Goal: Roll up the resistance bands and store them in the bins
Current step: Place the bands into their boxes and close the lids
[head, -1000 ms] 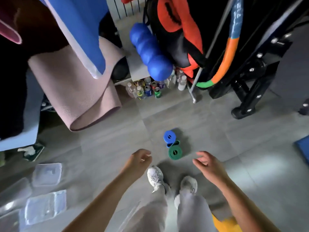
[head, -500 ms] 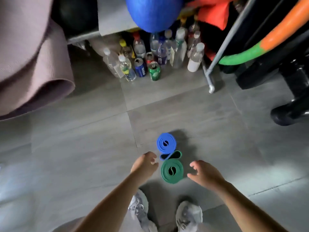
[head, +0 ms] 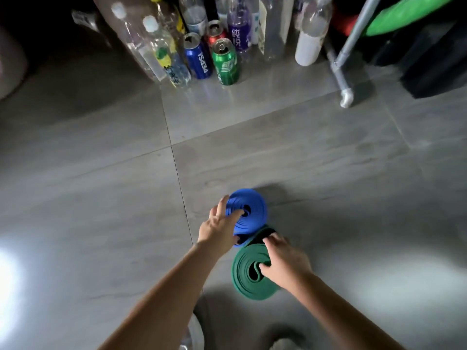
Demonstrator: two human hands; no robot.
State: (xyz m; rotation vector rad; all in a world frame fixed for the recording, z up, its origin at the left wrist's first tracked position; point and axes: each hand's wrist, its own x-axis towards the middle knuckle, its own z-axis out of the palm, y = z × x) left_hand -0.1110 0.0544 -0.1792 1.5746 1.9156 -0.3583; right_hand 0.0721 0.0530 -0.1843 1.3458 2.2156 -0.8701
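Your left hand grips the blue resistance band, with fingers spread over the coil and one dipping into its core. Just beside it on the tiled floor, nearer you, lies the green resistance band. Your right hand pinches it, thumb in the core. Both bands look fully rolled. Storing them is left, and no bin is in view.

Dim overall; two white glare patches bloom on the glossy grey tiled floor, at the left edge and lower right; shadows soft and dark; clear plastic bottles along the top lean outward, slightly blurred.
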